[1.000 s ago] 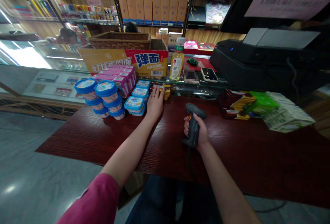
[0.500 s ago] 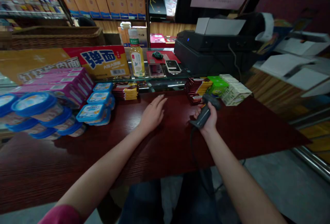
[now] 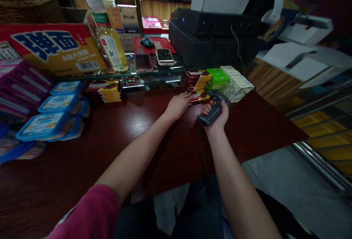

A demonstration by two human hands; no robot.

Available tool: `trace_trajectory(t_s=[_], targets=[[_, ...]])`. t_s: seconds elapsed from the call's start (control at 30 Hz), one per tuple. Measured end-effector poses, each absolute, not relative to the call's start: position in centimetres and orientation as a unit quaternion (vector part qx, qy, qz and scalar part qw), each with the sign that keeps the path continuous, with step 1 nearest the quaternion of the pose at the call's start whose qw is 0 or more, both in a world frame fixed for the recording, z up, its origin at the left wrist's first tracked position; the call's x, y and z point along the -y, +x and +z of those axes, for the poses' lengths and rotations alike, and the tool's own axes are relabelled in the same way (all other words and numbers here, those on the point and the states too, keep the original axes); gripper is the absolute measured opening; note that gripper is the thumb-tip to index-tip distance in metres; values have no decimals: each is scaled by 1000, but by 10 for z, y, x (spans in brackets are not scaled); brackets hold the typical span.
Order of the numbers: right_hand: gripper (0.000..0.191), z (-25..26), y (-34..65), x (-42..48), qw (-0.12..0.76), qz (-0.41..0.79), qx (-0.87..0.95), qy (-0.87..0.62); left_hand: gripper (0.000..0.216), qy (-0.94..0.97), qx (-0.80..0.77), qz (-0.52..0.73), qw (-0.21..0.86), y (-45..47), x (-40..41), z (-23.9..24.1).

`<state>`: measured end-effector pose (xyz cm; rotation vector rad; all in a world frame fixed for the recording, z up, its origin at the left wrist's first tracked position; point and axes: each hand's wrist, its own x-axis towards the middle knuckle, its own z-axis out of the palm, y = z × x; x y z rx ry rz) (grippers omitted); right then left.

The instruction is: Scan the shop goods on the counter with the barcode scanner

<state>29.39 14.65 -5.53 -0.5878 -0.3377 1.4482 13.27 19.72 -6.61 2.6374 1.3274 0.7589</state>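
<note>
My right hand (image 3: 217, 116) is wrapped round the grip of a grey barcode scanner (image 3: 213, 108), its head pointing toward a stack of dark red and yellow chocolate bars (image 3: 195, 81). Its cable (image 3: 200, 151) hangs off the front of the table. My left hand (image 3: 178, 105) reaches out flat, fingers stretched, its fingertips touching the lowest bar at the foot of that stack. Green boxes (image 3: 218, 81) and pale cartons (image 3: 238, 87) lie just right of the bars.
The dark red wooden table (image 3: 110, 136) carries blue-lidded tubs (image 3: 52, 116), pink boxes (image 3: 16, 88) and a second bar stack (image 3: 108, 92) at left. Behind, a glass counter holds a noodle carton (image 3: 52, 48), a bottle (image 3: 110, 44), a phone (image 3: 165, 56) and a black register (image 3: 217, 30).
The view has swung right. My left hand left the blue tubs and crossed the table to the chocolate stack. My right hand carried the scanner right and forward toward the same stack.
</note>
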Motion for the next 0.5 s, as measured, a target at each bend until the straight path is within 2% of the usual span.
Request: trace_trajectory(t_s=[0.17, 0.33, 0.5], targets=[[36, -43, 290, -135, 619, 720, 223, -220, 32, 769, -514, 365, 111, 119, -179, -60], [38, -37, 274, -118, 516, 754, 326, -245, 27, 625, -535, 500, 269, 77, -165, -65], [42, -43, 256, -107, 380, 775, 379, -335, 30, 515, -500, 533, 449, 33, -144, -72]])
